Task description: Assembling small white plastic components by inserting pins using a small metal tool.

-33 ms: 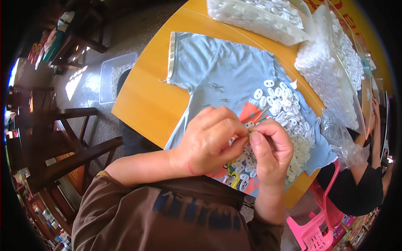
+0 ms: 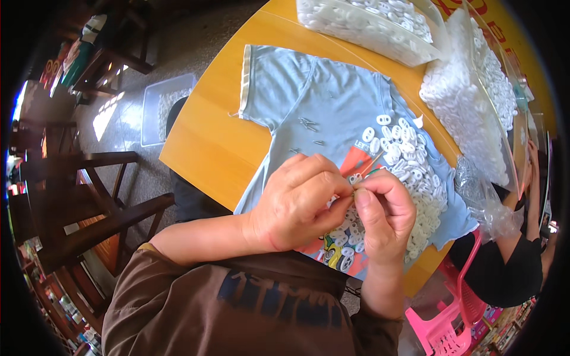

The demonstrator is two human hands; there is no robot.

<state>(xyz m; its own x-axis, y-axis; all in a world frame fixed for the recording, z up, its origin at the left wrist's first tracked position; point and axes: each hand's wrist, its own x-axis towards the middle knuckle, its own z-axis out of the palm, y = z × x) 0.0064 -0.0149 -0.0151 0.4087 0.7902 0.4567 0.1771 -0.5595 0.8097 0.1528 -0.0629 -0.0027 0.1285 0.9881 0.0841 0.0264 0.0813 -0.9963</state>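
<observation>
The left grip (image 2: 303, 199) and right grip (image 2: 385, 219) are pinching a tiny, mostly hidden item (image 2: 354, 191) between them; beyond, white oval plastic pieces (image 2: 418, 178) are partly covering a blue T-shirt (image 2: 297, 89) bearing white lettering (image 2: 361, 145).

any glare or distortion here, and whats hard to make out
Head view: fisheye leaves black corners, and the table edge looks bowed; head view: bright glare on the floor, dark wooden furniture at left; head view: the tiny item where left hand and right hand meet is too small to identify.
</observation>
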